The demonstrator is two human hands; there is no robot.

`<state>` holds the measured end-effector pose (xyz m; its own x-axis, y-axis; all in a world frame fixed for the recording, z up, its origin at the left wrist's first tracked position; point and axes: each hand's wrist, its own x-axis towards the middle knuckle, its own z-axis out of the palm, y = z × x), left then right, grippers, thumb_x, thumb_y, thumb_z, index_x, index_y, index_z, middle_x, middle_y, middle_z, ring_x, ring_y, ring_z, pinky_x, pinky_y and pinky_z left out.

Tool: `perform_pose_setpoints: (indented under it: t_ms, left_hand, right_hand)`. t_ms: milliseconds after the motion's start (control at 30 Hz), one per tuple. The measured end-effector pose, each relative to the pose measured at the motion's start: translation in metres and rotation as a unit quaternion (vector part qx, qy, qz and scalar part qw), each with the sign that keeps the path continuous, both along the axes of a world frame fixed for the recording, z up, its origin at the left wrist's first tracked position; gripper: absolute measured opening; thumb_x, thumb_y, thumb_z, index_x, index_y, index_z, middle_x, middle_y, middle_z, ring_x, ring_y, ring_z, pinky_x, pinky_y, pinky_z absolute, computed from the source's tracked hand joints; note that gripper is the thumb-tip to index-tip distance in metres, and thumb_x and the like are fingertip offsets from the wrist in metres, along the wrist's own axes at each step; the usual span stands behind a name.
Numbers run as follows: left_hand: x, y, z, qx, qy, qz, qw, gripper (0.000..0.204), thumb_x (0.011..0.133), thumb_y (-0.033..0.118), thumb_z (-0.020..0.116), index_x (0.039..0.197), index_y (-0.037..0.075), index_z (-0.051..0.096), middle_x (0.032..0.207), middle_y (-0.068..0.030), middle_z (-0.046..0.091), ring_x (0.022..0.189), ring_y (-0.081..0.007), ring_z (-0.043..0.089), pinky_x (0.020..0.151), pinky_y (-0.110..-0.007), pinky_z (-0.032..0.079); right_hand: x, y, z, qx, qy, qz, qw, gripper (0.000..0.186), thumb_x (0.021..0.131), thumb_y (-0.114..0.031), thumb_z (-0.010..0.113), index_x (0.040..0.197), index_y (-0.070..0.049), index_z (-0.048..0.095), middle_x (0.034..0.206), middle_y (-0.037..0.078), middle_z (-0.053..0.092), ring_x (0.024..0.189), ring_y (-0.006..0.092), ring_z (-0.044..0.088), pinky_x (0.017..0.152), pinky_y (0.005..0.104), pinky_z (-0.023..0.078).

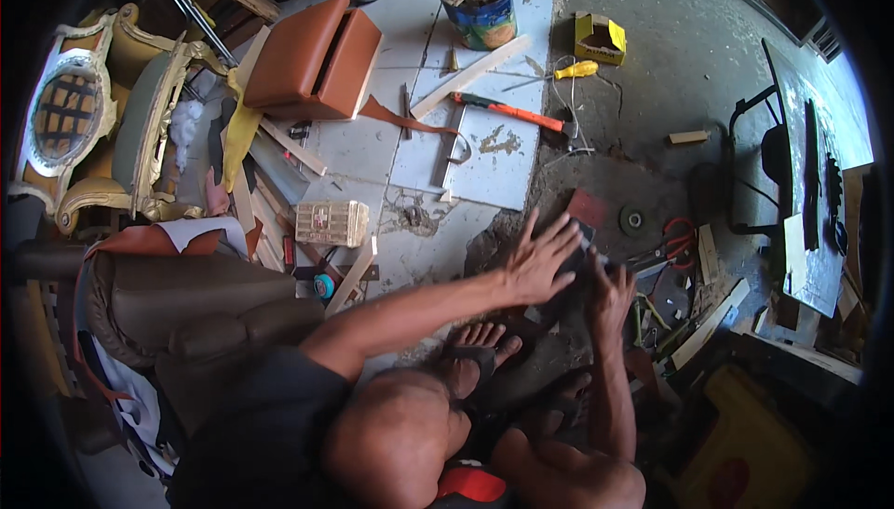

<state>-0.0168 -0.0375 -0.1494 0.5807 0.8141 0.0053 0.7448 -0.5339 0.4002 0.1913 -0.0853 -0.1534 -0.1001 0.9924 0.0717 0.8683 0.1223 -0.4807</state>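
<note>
My left hand (542, 262) lies with its fingers spread over a dark flat piece (559, 307) on the floor between my feet. Close beside it, my right hand (610, 293) has its fingers drawn together around something small and pale that I cannot make out. A reddish flat piece (586, 206) sits just beyond my fingertips. To the right of the hands are a round grey disc (632, 220) and red-handled scissors (682, 237).
Ahead lie a hammer (512, 112), a yellow-handled screwdriver (576, 69), a yellow box (599, 40) and a tool bucket (480, 11). Brown upholstered blocks (307, 60), a woven box (331, 223) and an ornate chair (140, 127) are left. Wood strips (710, 325) lie right.
</note>
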Motion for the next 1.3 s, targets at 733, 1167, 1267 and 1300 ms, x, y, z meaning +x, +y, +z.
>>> perform_pose_setpoints:
  t_ms: [733,1167,1267,1300]
  left_hand:
    - [-0.025,-0.099,0.029,-0.086,0.052,-0.030,0.995,0.076,0.101,0.051,0.054,0.158,0.001,0.043,0.167,-0.0154,0.038,0.160,-0.0321,0.024,0.124,-0.071,0.006]
    - [-0.031,-0.098,0.025,-0.093,0.054,-0.034,0.994,0.075,0.101,0.049,0.055,0.158,0.002,0.044,0.166,-0.0160,0.040,0.159,-0.0325,0.027,0.124,-0.070,0.008]
    - [0.001,-0.020,0.016,-0.011,0.019,-0.007,1.000,0.070,0.102,0.046,0.054,0.155,0.001,0.047,0.165,-0.0156,0.042,0.158,-0.0311,0.029,0.126,-0.067,0.010]
    - [0.008,0.005,0.017,0.004,0.028,0.002,1.000,0.070,0.102,0.047,0.053,0.154,0.000,0.047,0.164,-0.0163,0.044,0.158,-0.0306,0.029,0.126,-0.066,0.010]
  right_hand:
    - [-0.005,-0.099,-0.010,-0.035,-0.008,0.020,0.999,0.054,0.091,-0.016,0.060,0.142,-0.030,0.068,0.108,0.020,0.059,0.098,0.0469,0.055,0.083,0.0553,0.047]
    - [-0.007,-0.104,-0.007,-0.043,-0.008,0.034,0.998,0.065,0.087,-0.014,0.063,0.149,-0.035,0.062,0.109,0.020,0.058,0.098,0.0462,0.055,0.085,0.0543,0.047]
    - [0.013,-0.007,-0.001,-0.024,0.004,0.002,1.000,0.062,0.088,-0.014,0.060,0.147,-0.033,0.063,0.109,0.020,0.058,0.098,0.0449,0.055,0.085,0.0543,0.046]
    - [0.011,0.008,-0.002,-0.014,0.014,-0.005,1.000,0.061,0.089,-0.014,0.059,0.147,-0.032,0.064,0.108,0.020,0.059,0.097,0.0444,0.055,0.085,0.0544,0.046]
